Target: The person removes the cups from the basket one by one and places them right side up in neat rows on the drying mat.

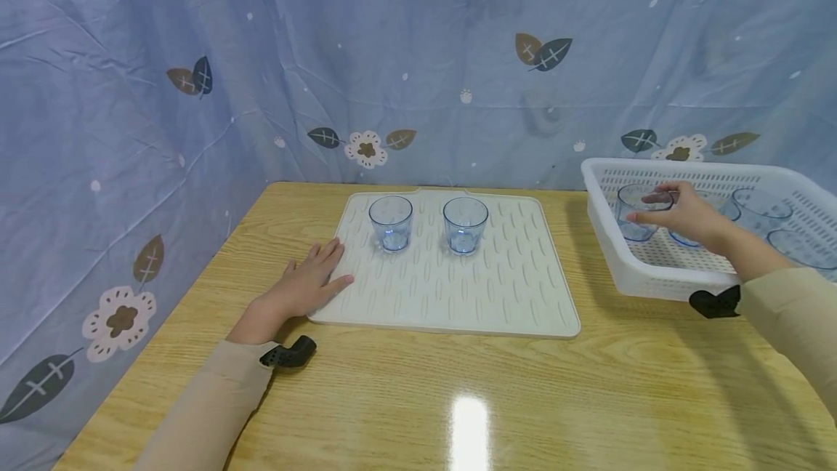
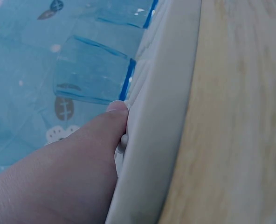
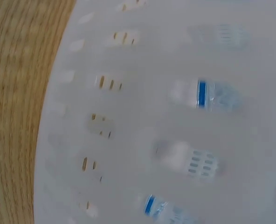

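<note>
My left hand (image 1: pixel 309 283) rests with spread fingers on the left edge of a white ribbed drying mat (image 1: pixel 425 296); in the left wrist view its thumb (image 2: pixel 98 130) lies along the mat's rim. Two clear blue glasses, one on the left (image 1: pixel 392 224) and one on the right (image 1: pixel 465 226), stand upright on the mat's back half. Over the white slotted basket (image 1: pixel 654 280), my right hand (image 1: pixel 696 218) grips a blue glass (image 1: pixel 636 218) at the basket's left end, thumb on the near side and fingers at the rim. Only a blurred fingertip shows in the right wrist view.
Several more blue glasses, such as one at the back right (image 1: pixel 761 209), stand in the basket. The wooden table (image 1: pixel 392 391) meets a blue patterned curtain (image 1: pixel 431 78) behind and at left. Through the basket's slots, glass bases (image 3: pixel 202 94) show blue.
</note>
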### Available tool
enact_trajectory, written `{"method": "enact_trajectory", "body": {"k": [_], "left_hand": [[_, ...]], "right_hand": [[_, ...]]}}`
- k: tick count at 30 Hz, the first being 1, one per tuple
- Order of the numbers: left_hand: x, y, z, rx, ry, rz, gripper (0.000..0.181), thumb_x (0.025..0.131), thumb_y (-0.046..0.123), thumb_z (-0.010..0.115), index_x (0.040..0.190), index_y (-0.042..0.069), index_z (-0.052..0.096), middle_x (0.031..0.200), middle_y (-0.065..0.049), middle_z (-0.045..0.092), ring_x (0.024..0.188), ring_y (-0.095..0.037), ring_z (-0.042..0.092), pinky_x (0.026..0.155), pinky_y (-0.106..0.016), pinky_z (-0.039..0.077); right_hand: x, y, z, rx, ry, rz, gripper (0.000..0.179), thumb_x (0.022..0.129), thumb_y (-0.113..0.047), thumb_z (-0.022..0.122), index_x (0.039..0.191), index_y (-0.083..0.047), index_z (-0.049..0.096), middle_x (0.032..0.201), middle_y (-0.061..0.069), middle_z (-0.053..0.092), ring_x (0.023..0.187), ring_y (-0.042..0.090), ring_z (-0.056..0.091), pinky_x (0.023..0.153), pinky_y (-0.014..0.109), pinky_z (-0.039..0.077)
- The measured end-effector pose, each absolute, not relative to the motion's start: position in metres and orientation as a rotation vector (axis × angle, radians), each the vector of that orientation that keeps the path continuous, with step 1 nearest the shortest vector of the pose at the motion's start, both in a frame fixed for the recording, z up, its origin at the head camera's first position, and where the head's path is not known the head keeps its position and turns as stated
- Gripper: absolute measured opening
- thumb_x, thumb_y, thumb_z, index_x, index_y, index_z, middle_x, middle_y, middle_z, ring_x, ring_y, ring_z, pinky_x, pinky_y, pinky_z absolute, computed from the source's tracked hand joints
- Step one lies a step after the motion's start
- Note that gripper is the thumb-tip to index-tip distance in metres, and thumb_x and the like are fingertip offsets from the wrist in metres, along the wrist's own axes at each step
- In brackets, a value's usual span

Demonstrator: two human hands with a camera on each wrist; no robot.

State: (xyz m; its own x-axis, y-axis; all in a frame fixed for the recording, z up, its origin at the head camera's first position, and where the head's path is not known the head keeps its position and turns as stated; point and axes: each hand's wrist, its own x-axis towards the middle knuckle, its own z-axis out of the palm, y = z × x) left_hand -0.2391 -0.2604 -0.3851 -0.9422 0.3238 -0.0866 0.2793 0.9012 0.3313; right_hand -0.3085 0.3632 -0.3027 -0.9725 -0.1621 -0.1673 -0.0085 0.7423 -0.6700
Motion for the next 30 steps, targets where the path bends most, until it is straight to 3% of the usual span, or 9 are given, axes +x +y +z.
{"method": "enact_trajectory", "body": {"k": [13, 30], "left_hand": [[-0.240, -0.260, -0.384, 0.477, 2.934, 0.468, 0.081, 0.108, 0.055, 0.041, 0.164, 0.003, 0.016, 0.171, -0.017, 0.008, 0.154, -0.046, 0.001, 0.110, -0.079, 0.003], [-0.239, -0.259, -0.384, 0.472, 2.924, 0.495, 0.081, 0.108, 0.054, 0.042, 0.164, 0.003, 0.016, 0.171, -0.017, 0.006, 0.153, -0.047, -0.001, 0.109, -0.079, 0.002]], "right_hand": [[-0.308, 0.363, -0.298, -0.183, 2.779, -1.129, 0.098, 0.103, -0.041, 0.064, 0.160, 0.009, 0.002, 0.155, 0.042, 0.021, 0.138, 0.061, 0.024, 0.105, 0.074, 0.028], [-0.304, 0.365, -0.290, -0.176, 2.795, -1.290, 0.091, 0.105, -0.041, 0.058, 0.164, -0.001, 0.001, 0.159, 0.038, 0.012, 0.140, 0.057, 0.020, 0.106, 0.074, 0.024]]}}
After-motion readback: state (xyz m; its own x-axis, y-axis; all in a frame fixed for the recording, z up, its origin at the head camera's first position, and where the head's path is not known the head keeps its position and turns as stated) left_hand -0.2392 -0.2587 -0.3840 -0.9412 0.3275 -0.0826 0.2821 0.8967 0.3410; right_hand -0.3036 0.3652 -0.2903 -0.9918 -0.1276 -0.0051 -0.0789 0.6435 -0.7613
